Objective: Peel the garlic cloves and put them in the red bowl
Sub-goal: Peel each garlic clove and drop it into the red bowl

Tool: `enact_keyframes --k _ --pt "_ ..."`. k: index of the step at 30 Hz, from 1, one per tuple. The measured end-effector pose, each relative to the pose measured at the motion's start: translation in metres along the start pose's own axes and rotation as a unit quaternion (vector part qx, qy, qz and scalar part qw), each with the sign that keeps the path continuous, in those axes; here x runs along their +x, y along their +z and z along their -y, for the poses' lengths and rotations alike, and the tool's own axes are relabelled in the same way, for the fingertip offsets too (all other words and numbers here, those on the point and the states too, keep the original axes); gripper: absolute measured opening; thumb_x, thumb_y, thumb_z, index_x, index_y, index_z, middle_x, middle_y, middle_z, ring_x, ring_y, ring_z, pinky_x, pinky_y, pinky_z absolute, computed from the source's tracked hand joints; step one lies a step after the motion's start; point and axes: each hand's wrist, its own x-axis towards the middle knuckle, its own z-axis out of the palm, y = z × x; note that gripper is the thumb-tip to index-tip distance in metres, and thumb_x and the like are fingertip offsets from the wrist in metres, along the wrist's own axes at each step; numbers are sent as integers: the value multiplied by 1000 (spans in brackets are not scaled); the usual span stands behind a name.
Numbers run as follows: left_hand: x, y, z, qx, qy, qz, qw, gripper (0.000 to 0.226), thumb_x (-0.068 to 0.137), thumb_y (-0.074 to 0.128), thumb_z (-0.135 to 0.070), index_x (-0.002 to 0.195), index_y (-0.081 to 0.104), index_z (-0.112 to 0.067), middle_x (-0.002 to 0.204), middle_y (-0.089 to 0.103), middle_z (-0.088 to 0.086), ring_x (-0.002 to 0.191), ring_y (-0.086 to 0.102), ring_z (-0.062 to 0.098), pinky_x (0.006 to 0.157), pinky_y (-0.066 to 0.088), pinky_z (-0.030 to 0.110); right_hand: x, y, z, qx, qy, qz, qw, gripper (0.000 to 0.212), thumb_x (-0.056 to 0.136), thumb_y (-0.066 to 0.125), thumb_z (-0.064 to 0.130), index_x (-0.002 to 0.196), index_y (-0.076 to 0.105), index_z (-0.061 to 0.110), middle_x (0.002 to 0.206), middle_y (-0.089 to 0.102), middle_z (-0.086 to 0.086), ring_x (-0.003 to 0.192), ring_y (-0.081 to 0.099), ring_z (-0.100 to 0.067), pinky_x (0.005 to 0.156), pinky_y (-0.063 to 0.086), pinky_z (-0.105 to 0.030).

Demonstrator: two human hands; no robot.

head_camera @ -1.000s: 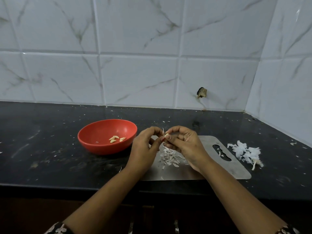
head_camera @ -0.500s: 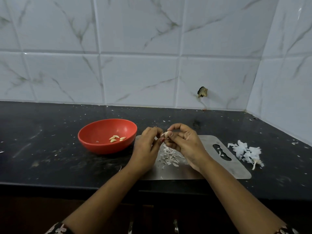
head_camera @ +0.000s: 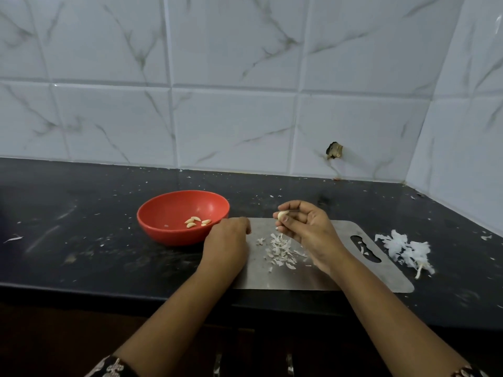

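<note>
White marble-veined wall tiles (head_camera: pixel 234 123) behind a speckled black countertop (head_camera: pixel 81 240).

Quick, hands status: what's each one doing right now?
Left hand: fingers curled under, cannot tell if holding anything.
Right hand: pinching a small pale garlic clove.

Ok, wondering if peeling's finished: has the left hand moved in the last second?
Yes: left hand dropped away from the clove, toward the red bowl.
</note>
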Motion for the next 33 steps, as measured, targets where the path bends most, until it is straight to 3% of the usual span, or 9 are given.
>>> enact_keyframes --k 5,9,13,17,19,22,28,30,33 --pt "-15 -12 3 124 44 32 991 20 95 51 -8 114 52 -14 105 63 4 80 55 14 69 46 26 23 10 7 -110 -19 13 994 12 86 69 3 95 64 8 87 72 -14 75 66 -16 64 56 -23" --pt "-23 -20 12 129 31 15 991 15 96 49 -11 109 53 -18 99 63 1 77 53 14 64 43 26 53 38 17 -250 -94 66 961 10 82 75 13 90 71 16 84 73 3 80 67 -7 70 56 -23" --pt "-25 -21 12 133 31 7 991 12 97 49 -13 106 55 -17 100 63 0 76 50 13 62 39 26 87 80 17 -420 -144 164 881 10 82 76 17 93 75 18 93 73 4 87 65 -7 80 51 -22" --pt "-25 -21 13 147 42 2 988 14 98 46 -12 105 58 -15 99 64 1 76 50 13 61 38 26 110 113 7 -600 -139 251 747 18 85 69 10 99 76 18 103 71 0 92 63 -11 83 52 -29" --pt "-23 -21 14 142 52 13 988 16 98 48 -13 110 57 -16 100 63 1 80 54 14 63 40 26 116 121 3 -632 -121 264 718 23 85 65 3 100 75 18 106 71 -1 96 65 -14 88 53 -33" --pt "-22 -20 15 143 57 20 988 14 97 49 -14 110 57 -17 100 63 1 82 55 14 65 42 26 120 125 3 -628 -138 246 725 26 87 59 0 100 75 17 110 70 -2 97 64 -16 89 54 -35" --pt "-22 -17 16 150 52 0 987 13 98 47 -15 107 56 -18 98 64 0 84 57 16 61 38 27 104 100 15 -541 -147 196 805 22 91 58 3 100 75 14 111 69 0 98 63 -13 90 52 -31" --pt "-22 -17 16 146 50 -2 988 13 98 49 -18 109 56 -19 100 64 0 87 59 16 62 39 27 94 82 19 -509 -139 174 832 19 91 60 6 98 75 15 102 71 3 94 63 -9 86 51 -25" --pt "-21 -16 17 138 55 -8 989 15 98 52 -29 108 56 -19 100 64 -1 76 49 11 62 38 26 78 48 25 -476 -125 138 860 16 91 63 10 96 75 18 91 69 9 84 61 2 74 42 -10"
